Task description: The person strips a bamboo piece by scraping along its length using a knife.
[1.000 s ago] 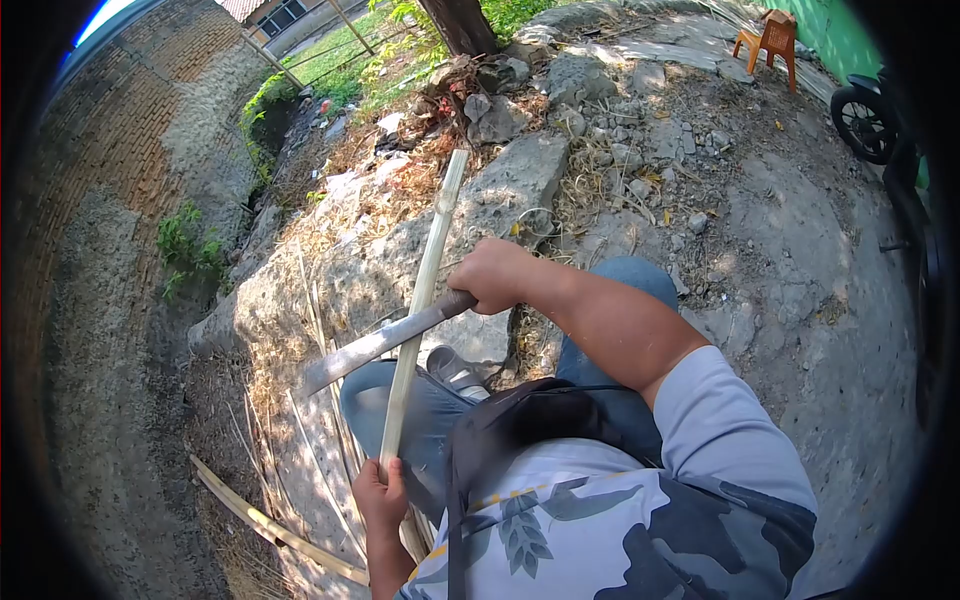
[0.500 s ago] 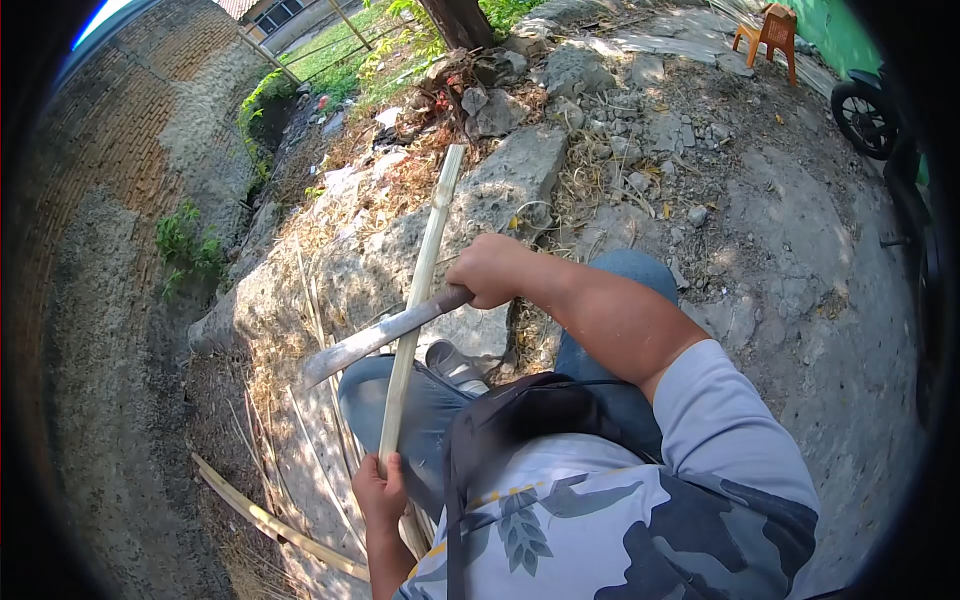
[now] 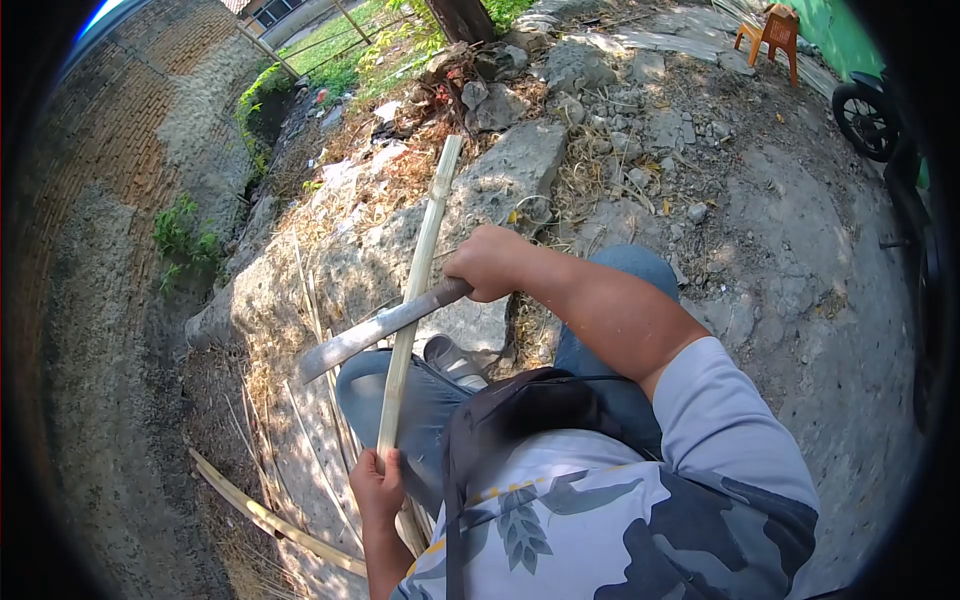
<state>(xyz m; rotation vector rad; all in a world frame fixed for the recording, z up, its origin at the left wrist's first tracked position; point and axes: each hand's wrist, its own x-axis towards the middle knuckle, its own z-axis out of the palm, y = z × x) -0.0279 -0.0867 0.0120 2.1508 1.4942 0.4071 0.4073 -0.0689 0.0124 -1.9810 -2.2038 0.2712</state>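
Note:
A long pale bamboo strip [image 3: 425,240] slants upward across my bent knee, its far end above the stone slab. My left hand [image 3: 378,485] is closed round its lower end, thumb on top. My right hand [image 3: 487,264] grips the dark handle of a machete [image 3: 370,335]. The blade lies across the middle of the strip and points down to the left. Whether its edge cuts into the strip cannot be made out.
A split bamboo piece [image 3: 270,517] and several thin strips [image 3: 318,455] lie on the ground at lower left. A brick wall [image 3: 130,130] rises on the left. Ahead are a stone slab [image 3: 515,170] and a tree trunk [image 3: 460,18]. An orange chair [image 3: 778,42] and a motorbike wheel [image 3: 865,120] stand at upper right.
The bamboo strip has shifted slightly upward and away. My right hand and the machete have moved a little up and to the left; my left hand has risen slightly.

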